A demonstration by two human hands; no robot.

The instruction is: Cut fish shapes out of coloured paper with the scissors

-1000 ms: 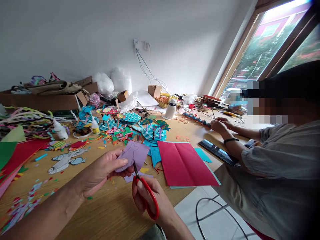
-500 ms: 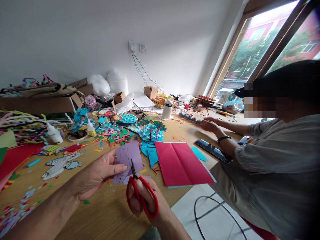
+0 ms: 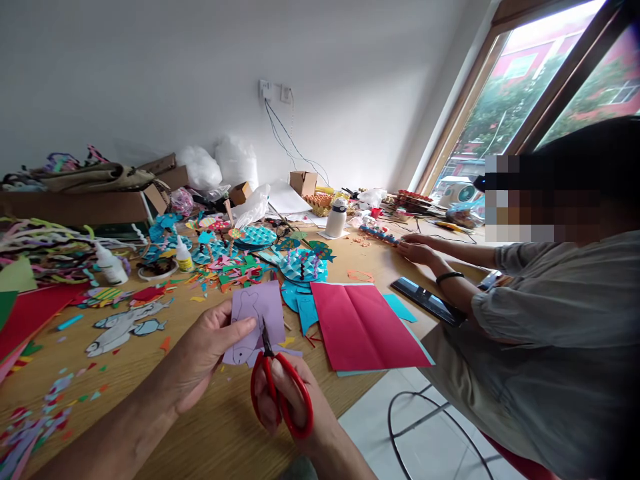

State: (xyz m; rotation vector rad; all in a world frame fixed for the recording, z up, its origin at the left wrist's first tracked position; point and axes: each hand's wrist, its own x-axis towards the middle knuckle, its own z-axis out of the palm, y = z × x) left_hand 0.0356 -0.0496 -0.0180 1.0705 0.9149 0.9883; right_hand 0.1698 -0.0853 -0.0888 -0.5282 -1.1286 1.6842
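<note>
Glue bottle (image 3: 111, 265) far left on cluttered wooden surface (image 3: 210, 427). Left hand (image 3: 207, 353) pinches purple paper (image 3: 255, 313) with drawn outline, held just above surface near edge. Right hand (image 3: 295, 407) fingers through red scissors (image 3: 277, 390), blades in paper's lower edge. Red sheet (image 3: 365, 327) just right. Co-worker's hands (image 3: 417, 252) far right.

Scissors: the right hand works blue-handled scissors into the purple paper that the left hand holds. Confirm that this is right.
Not quite: the scissors have red handles, not blue, as the head view shows. The rest stands: the right hand works them into the purple paper, which the left hand holds.
</note>
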